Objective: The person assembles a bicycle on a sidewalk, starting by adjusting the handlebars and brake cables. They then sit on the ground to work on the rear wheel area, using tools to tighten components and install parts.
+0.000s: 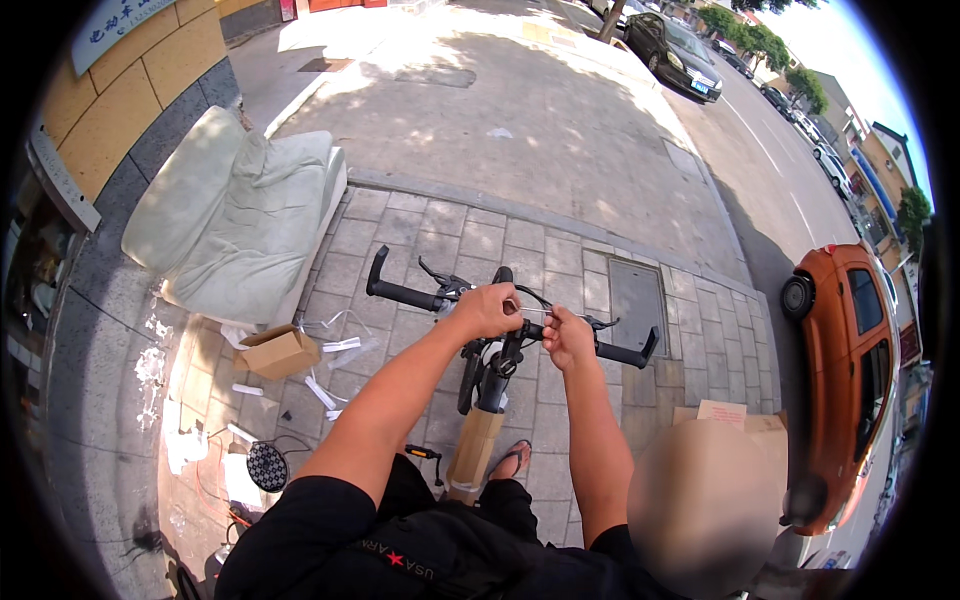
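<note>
1. The wide fisheye head view looks from head height, tilted steeply downward and facing forward.
2. Near below it sits the black, straight metal bicycle handlebar (533,331).
3. Its upper right reaches far along the grey paved street (752,160).

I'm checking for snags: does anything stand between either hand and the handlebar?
Nothing visible does. The left hand and right hand are right at the handlebar, a thin pale strand between them. A dark cable loops just beyond; the box sits off to the left.
</note>
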`<state>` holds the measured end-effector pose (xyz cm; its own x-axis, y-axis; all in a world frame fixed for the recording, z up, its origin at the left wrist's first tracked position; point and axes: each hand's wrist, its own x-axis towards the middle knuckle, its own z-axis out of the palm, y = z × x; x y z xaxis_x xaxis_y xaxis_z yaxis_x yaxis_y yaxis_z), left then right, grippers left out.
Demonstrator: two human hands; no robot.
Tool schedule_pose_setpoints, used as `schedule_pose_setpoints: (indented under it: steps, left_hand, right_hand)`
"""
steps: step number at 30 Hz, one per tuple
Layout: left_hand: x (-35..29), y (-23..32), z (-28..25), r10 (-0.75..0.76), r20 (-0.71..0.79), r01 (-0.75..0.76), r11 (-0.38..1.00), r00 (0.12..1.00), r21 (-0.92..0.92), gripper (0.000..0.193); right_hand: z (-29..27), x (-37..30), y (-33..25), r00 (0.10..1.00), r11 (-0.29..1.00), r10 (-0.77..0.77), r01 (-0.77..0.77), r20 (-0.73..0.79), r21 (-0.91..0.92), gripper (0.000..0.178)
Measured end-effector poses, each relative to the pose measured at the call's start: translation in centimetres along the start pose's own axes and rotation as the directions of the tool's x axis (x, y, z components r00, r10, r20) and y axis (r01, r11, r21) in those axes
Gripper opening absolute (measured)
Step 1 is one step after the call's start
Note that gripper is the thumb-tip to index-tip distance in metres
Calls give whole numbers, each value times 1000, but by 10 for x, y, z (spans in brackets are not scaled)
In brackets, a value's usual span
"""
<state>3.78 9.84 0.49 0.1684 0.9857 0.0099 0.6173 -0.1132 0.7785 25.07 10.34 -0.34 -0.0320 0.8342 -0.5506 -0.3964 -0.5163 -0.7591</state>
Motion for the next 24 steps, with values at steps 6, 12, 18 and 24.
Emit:
schedule_pose_setpoints:
  steps: [6, 12, 18, 24]
  left_hand:
    - [3, 4, 2, 36, -5, -36, 999, 999, -9, 33]
    - [-1, 10, -3, 38, -37, -37, 999, 999, 27, 30]
    - [-5, 3, 5, 97, -84, -95, 995, 992, 26, 27]
    - [-1, -4, 12, 161, -127, -157, 987, 979, 42, 27]
  right_hand:
    - [-15, 1, 6, 1000, 998, -4, 3, 16, 57, 19]
    - [-14, -10, 5, 996, 999, 1, -4, 89, 40, 13]
    - [-11, -14, 5, 986, 995, -95, 95, 135, 7, 23]
    - [-19, -10, 14, 960, 952, -260, 273, 108, -136, 25]
